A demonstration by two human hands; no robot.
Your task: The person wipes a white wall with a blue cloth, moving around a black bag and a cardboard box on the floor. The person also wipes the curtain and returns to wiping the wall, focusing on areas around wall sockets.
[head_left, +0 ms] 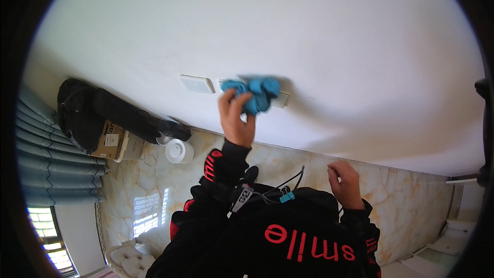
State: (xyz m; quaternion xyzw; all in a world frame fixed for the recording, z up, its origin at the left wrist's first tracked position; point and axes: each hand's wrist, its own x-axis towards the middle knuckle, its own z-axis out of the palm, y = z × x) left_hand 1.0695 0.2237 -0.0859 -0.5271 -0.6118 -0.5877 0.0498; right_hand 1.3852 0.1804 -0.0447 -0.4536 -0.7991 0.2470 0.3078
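Observation:
My left hand [238,123] grips a crumpled blue cloth [252,95] against the white wall, its fingers wrapped into the folds. Behind the cloth, a white wall plate [281,100] shows at the right, and the edge of another appears at the left; the cloth hides most of both. Another white switch plate [197,84] is uncovered just left of the cloth. My right hand [346,183] hangs low in front of my body, fingers curled in, with nothing visible in it.
A black padded bag [77,116] leans at the left beside a cardboard box [109,141]. A round white container [179,151] stands on the marbled floor [401,201]. Blue curtains [51,154] hang far left, above a tufted chair [128,260]. A cable with a teal clip [286,196] lies across my chest.

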